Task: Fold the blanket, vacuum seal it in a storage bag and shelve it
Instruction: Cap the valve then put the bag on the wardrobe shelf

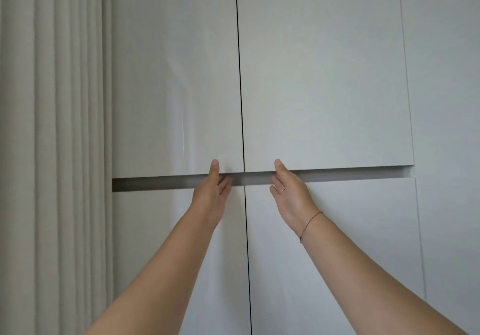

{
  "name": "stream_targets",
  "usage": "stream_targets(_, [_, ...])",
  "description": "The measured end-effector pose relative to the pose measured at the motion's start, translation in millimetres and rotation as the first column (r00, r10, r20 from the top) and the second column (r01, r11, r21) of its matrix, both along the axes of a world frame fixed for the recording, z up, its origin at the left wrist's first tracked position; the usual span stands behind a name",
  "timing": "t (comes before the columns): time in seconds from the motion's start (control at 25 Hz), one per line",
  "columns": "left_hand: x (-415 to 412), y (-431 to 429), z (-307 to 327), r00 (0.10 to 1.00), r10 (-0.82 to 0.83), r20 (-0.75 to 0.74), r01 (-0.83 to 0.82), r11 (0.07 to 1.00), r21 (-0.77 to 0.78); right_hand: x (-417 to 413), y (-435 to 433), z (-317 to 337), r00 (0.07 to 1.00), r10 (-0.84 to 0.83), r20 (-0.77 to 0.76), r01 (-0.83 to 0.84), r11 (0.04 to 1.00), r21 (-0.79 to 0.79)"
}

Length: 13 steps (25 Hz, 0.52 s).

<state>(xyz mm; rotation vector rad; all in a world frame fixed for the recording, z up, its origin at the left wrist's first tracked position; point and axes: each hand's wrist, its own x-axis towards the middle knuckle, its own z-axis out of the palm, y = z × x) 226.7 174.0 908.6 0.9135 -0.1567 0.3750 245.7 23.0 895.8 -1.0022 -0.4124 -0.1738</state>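
Two tall pale grey upper cabinet doors, the left door and the right door, are closed and meet at a thin dark seam. Below them runs a horizontal recess. My left hand pinches the bottom edge of the left door, with the thumb on its face and the fingers tucked into the recess. My right hand holds the bottom edge of the right door the same way, near the seam. Neither the blanket nor the storage bag is in view.
Two lower cabinet doors are closed beneath the recess. A pleated beige curtain hangs along the left side. A plain grey panel borders the doors on the right.
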Motion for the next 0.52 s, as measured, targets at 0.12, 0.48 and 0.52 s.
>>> stream_targets(0.12, [21,1,9,0.996,-0.090,0.021,0.091,0.993,-0.076,16,1,12,0.995,0.095,-0.034,-0.092,0.992,0.092])
stream_targets(0.48, [20,-7,10,0.995,-0.102,-0.025,0.098,0.987,-0.124,11,-12,15,0.966,0.204,-0.160,-0.183,0.974,0.133])
stream_targets(0.52, [14,-8,8,0.995,-0.095,-0.025,0.091,0.989,-0.119,6,-13,14,0.965,0.200,-0.171,-0.180,0.975,0.127])
